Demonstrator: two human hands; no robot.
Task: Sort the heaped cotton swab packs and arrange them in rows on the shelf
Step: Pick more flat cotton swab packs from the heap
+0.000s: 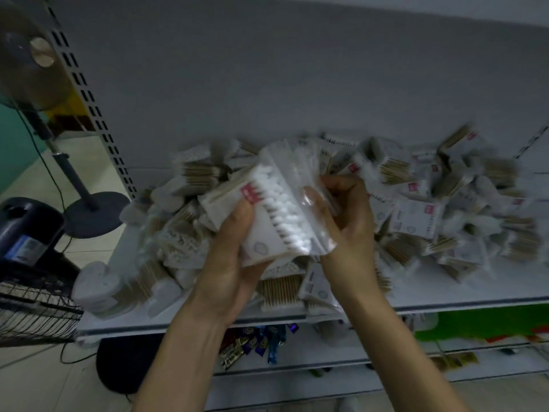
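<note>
A: Dim light, a grey shelf [184,321] against a pale back panel [297,84]. On it?
B: Heaped cotton swab packs [445,203] — strewn across the board.
A: And in the left hand [228,263]?
B: A stack of packs [276,209], gripped just above the heap, thumb on the front label.
A: The right hand [347,224]?
B: Fingers [335,185] curled, pinching the stack's clear plastic edge.
A: Elsewhere?
B: A fan stand [98,212] on the floor [29,382], left — bright wrappers [258,343] on the lower shelf [326,364].

The heap of swab packs [445,203] blurs at its right end, labels unreadable. Held packs [264,233] hide the heap's middle. Left of the heap, a fan [26,60] is cut by the edge.
</note>
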